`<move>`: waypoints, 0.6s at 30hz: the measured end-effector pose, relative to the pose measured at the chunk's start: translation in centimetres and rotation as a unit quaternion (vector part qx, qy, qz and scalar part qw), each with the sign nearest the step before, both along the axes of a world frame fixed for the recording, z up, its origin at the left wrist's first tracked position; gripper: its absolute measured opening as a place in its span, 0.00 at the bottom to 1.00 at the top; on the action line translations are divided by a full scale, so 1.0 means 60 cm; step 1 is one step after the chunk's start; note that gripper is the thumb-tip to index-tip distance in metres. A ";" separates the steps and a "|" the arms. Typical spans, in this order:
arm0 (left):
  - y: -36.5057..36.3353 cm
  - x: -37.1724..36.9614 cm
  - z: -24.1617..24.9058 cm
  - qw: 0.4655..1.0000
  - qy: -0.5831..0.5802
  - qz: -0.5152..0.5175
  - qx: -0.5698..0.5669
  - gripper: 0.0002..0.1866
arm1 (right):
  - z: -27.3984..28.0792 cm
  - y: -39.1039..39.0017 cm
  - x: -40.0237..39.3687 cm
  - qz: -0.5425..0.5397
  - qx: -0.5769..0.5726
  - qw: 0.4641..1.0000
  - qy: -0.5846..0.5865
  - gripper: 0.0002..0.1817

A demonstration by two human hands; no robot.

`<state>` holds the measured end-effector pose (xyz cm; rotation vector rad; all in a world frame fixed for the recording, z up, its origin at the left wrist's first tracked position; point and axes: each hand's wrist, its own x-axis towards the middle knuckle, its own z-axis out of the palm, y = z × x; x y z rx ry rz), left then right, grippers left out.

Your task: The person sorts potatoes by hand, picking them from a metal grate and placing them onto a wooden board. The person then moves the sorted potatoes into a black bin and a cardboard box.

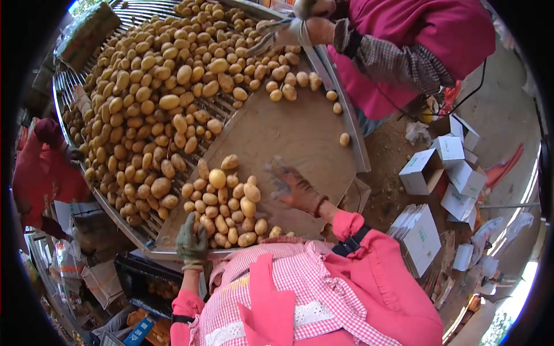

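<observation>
Flanking near-edge potatoes (pixel 234 204), 2 gloved hands (pixel 191 243) (pixel 300 190) have bare board (pixel 294 130) beyond.

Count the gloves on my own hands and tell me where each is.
2. The left glove is at the left edge of the near potato cluster; the right glove is over bare board, right of that cluster. Neither is hidden.

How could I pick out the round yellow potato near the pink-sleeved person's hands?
On the big table, go to the edge by the checked apron. There, a small heap lies between the green-gloved left hand and right hand. The yellow potato sits at the heap's far side, rounder and brighter than its neighbours.
</observation>
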<state>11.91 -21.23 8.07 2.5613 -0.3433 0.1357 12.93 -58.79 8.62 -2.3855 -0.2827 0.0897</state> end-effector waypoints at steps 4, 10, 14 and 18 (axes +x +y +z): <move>0.005 0.004 0.001 1.000 -0.001 -0.003 0.004 0.24 | -0.093 -0.195 0.019 -0.398 -0.154 0.897 -0.113 0.38; -0.001 0.000 0.003 1.000 -0.003 -0.004 -0.009 0.24 | -0.037 -0.269 0.103 -0.418 0.057 0.903 0.076 0.39; 0.004 0.003 -0.002 1.000 0.007 0.001 0.005 0.23 | -0.070 -0.324 0.212 -0.433 0.075 0.898 0.031 0.41; 0.000 0.007 0.006 1.000 -0.005 0.006 -0.009 0.24 | -0.137 -0.323 0.312 -0.511 0.001 0.856 -0.079 0.41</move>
